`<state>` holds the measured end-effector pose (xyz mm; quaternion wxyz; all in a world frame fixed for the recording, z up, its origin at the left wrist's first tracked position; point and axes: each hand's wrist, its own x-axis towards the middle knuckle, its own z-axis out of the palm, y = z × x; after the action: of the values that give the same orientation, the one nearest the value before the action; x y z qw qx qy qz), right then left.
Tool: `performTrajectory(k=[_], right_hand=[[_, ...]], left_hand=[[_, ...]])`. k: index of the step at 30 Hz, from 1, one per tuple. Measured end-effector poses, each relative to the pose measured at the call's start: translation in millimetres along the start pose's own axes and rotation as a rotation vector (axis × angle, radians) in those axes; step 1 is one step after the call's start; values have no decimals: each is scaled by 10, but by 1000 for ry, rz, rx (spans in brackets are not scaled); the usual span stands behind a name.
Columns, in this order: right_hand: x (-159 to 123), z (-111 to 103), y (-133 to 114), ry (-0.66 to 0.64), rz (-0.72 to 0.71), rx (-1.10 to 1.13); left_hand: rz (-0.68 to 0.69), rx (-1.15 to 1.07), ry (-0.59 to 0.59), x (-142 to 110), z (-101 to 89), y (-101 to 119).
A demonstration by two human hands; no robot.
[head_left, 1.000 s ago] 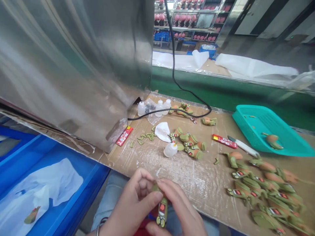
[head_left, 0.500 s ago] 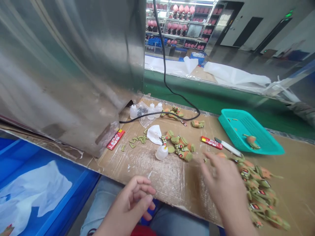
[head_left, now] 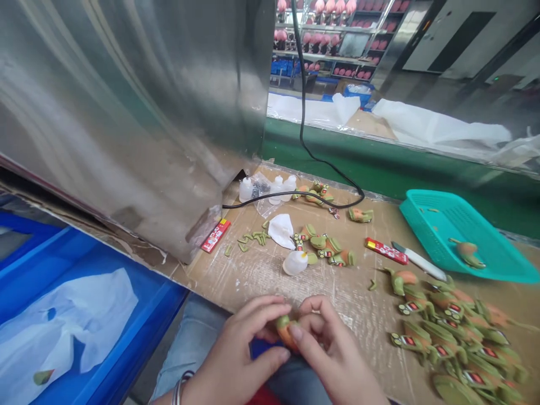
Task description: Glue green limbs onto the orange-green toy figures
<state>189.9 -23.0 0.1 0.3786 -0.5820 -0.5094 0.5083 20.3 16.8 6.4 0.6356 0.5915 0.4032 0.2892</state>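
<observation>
Near the front edge of the cardboard, a small green-and-orange toy figure is held between both hands. My left hand grips it from the left, its fingers curved over the top. From the right, my right hand pinches it with the thumb pressed on its orange part. Fingers hide much of the figure. Just beyond the hands lies a white squeeze bottle with a yellowish tip, next to several similar figures and a white cloth.
Small green pieces lie left of the cloth. A big pile of figures covers the right side, near a knife, red packet and turquoise basket. A black cable crosses the back; a metal panel stands left.
My right hand has come back left from beside the figures, and a figure is now held between both hands. My left hand has moved right to meet it. The view has shifted slightly.
</observation>
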Motion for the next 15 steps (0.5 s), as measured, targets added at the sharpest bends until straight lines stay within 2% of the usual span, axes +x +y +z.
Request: performTrajectory(k=[2,4,9,12,15], right_hand=[[31,109,-19,4,8,108],[107,134,6,61,-19,73],[490,-1,114,505,-88,-249],[673,-53,86,526,-158,-412],[616,-37,-15,502,-223,-417]], left_hand=[[-71,-100,55,14,-20,-19],[-160,-270,92,11,-47,-48],[-227,-493,54,-44,-100,-42],[-248,-616,53,-72,-129,13],[-260,-698,107,-76,-158,71]])
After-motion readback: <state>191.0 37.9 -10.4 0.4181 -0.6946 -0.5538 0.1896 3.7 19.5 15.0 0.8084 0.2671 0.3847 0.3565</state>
